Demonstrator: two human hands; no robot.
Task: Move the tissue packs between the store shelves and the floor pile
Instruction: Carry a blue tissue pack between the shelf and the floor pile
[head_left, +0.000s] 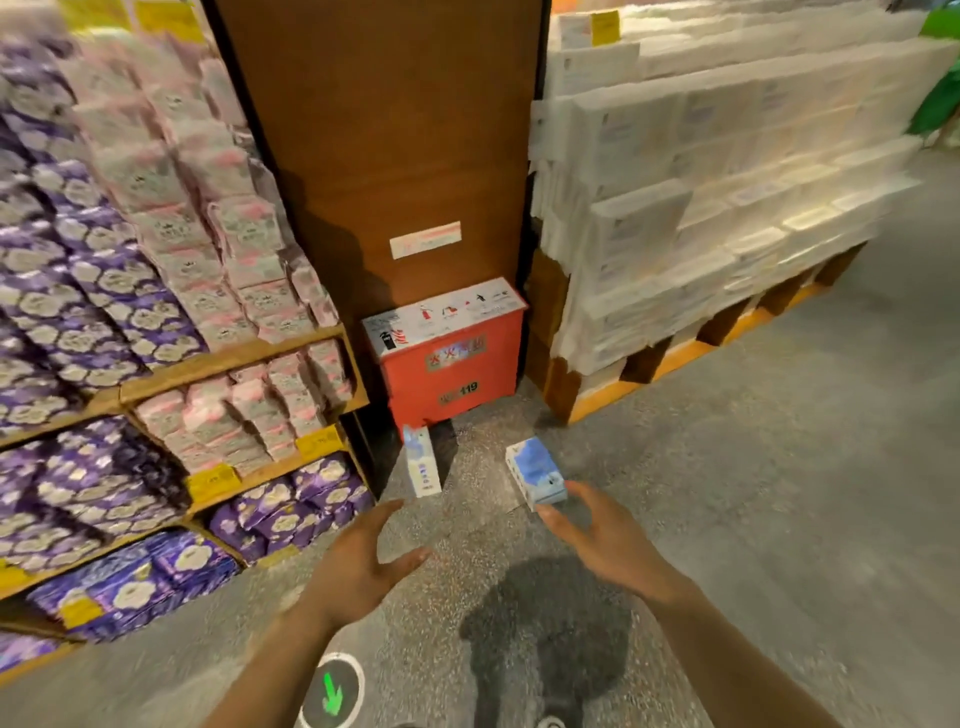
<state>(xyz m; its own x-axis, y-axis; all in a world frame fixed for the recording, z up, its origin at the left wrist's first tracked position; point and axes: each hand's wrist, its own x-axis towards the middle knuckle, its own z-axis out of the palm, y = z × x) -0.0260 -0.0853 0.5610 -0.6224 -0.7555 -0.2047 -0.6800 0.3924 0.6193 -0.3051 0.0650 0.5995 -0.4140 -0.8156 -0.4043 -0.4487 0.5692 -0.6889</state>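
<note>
Down on the floor (727, 493) by the red box (449, 358), two blue packs: one (422, 462) stands alone, the other (537, 473) touches the right hand (597, 540), grip spread, not clenched. Left hand (358, 566) hovers loose, holding nothing, beside the shelves (234, 358).

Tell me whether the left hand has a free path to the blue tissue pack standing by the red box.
Probably yes. The left hand is open and empty, and only bare floor lies between it and the upright pack.

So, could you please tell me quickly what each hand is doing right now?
Left hand: open, empty.
Right hand: open, fingers at the blue tissue pack; grip cannot be told.
</note>
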